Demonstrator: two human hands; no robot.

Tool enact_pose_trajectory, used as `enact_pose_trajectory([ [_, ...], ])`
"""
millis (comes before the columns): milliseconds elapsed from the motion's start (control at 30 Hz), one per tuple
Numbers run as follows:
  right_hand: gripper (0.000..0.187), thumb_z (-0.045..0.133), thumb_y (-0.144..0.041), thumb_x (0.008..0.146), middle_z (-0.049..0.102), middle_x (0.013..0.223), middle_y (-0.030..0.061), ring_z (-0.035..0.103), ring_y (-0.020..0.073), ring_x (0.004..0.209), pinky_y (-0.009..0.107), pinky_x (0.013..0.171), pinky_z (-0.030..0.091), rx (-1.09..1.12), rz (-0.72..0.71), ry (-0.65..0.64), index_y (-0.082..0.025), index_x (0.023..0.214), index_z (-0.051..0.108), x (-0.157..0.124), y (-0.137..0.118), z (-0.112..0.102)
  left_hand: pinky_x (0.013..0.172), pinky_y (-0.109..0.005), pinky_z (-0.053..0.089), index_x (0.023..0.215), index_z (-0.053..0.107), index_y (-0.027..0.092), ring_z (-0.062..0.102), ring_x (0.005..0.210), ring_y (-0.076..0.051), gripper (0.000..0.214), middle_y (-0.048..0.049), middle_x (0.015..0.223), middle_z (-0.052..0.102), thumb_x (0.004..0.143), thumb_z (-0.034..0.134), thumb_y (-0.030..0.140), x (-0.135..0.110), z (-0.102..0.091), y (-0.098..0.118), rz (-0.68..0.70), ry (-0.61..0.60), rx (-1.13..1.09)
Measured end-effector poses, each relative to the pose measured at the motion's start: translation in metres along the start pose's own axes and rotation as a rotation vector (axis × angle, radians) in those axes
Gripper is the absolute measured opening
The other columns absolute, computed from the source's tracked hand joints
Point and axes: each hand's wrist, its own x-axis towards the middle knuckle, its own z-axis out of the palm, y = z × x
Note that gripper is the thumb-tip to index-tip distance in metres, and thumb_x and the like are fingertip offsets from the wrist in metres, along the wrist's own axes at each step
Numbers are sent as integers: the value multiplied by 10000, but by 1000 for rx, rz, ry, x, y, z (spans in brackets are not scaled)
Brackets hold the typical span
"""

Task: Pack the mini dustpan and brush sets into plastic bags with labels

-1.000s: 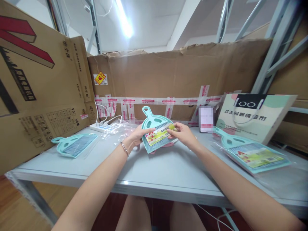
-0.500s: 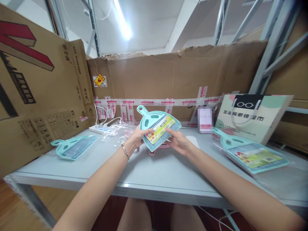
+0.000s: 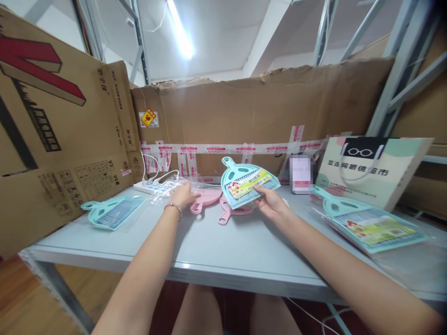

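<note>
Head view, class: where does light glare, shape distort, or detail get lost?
Head view: the ceiling tube is blown out to white, with a glint on the front edge of the table; in the head view, a wide lens seems to stretch the sides; in the head view, pixel blocks mask part of the phone, and finer label print on the held turquoise dustpan is unreadable.

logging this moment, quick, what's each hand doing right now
Left hand: at the clear plastic, fingers partly hidden; can't tell if it grips any.
Right hand: closed on the teal dustpan, holding it by its edge.
</note>
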Motion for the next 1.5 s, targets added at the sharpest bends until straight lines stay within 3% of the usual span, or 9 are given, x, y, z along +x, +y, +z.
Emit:
enact_pose_trajectory([
  [133,285,523,24,730,707,748,26,663,143,662,233,582,566,0,17,-3,-148,940,611,0,3,-1,827,-470,376,734,647,151,589,945,-338,97,-163,878,674,665,579,152,-2,3,6,24,-42,170],
  [267,285,529,26,722,706,750,27,658,140,642,227,563,562,1,13,5,-142,937,613,3,0,-2,917,-414,330,827,682,228,524,1072,-263,227,-82,1023,662,762,473,169,-8,-12,18,224,-70,222],
  [467,294,505,25,738,705,756,8,657,121,661,203,594,559,2,-15,17,-156,943,612,9,-12,-5,878,-360,364,682,700,241,562,957,-235,159,-23,904,688,645,578,146,-14,-28,17,308,-212,278],
  [633,295,507,28,730,708,802,15,662,129,690,211,596,562,-36,7,-3,-160,932,611,8,-13,-7,881,-420,353,921,655,208,498,1057,-284,299,-102,1093,608,814,425,365,-18,-19,26,230,-14,286],
  [733,296,532,26,712,708,836,26,665,143,720,232,617,568,-72,31,-35,-160,927,616,6,-10,-7,887,-483,334,946,625,151,486,1049,-337,449,-165,1079,588,777,454,529,-24,2,40,222,73,335],
  [867,272,543,17,705,709,843,38,666,154,698,245,595,567,-128,69,-84,-158,902,614,5,-8,-7,862,-490,343,905,625,127,473,1060,-359,274,-200,1087,566,718,605,327,-25,24,45,221,64,408],
  [1000,229,558,-9,712,712,800,61,663,168,640,267,557,562,-198,119,-134,-135,895,610,4,-7,-7,831,-460,370,826,625,137,500,1018,-328,156,-180,1006,590,730,512,87,-21,20,39,200,105,403],
  [1267,238,595,-42,696,716,852,86,677,194,685,306,585,569,-302,183,-206,-123,919,620,-4,-4,-3,829,-378,395,875,563,164,489,960,-250,183,-112,967,543,847,383,186,-28,-6,51,291,447,200],
  [1500,251,606,-73,691,715,871,86,681,188,731,295,636,568,-329,206,-290,-134,934,624,-7,2,-2,815,-329,413,801,532,168,501,857,-189,136,-72,877,517,839,402,153,-27,-1,51,521,479,-72],
])
